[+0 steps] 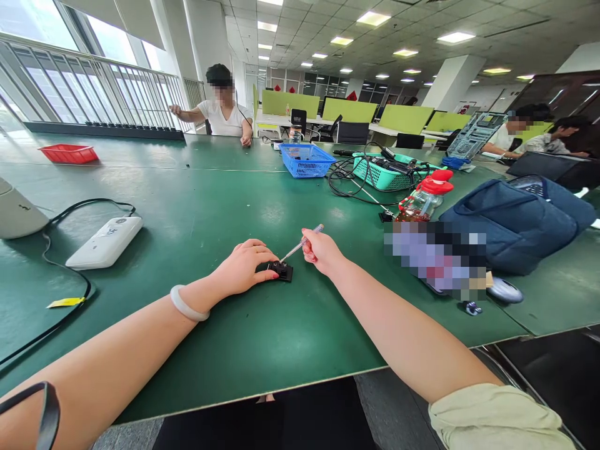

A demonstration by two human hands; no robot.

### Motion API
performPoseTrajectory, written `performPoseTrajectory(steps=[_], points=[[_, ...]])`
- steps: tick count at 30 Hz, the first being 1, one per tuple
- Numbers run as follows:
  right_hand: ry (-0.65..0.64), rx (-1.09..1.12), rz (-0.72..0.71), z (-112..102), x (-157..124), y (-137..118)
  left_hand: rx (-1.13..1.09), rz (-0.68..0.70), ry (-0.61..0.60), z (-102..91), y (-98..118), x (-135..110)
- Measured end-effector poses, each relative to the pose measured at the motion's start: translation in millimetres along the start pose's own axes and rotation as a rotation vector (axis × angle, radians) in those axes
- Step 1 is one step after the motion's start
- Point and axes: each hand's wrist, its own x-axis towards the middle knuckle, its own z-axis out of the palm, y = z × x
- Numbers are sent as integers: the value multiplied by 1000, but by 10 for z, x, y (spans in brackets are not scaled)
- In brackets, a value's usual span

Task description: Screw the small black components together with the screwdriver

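Note:
In the head view my left hand [244, 267] lies on the green table [197, 381], its thumb and fingers closed on the left side of a small black part [284, 271]. This part is flat and dark, with small raised details too fine to make out. A slim screwdriver [302, 244] with a clear handle is gripped in my right hand [321, 251]. It slants down to the left, and its tip is at the top of the black part. My fingers hide some of the part's left side.
A white box-shaped device [105, 242] and a black cable [89, 281] lie to the left. Farther back are a red tray [69, 154], a blue basket [307, 164] and a green basket [382, 178] with cables. A red-lidded bottle [424, 200] and dark blue bag [520, 219] stand right. A person [227, 115] sits opposite.

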Motion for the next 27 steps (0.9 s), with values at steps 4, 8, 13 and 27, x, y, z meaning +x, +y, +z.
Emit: performPoseTrajectory(steps=[4, 8, 13, 27], points=[[-7, -4, 11, 3, -5, -1, 9, 0, 4, -8, -3, 4], [-3, -7, 17, 6, -8, -6, 21, -6, 3, -18, 6, 10], [-5, -4, 24, 3, 2, -11, 26, -3, 6, -16, 1, 6], [0, 12, 30, 11, -25, -2, 14, -9, 3, -4, -21, 5]])
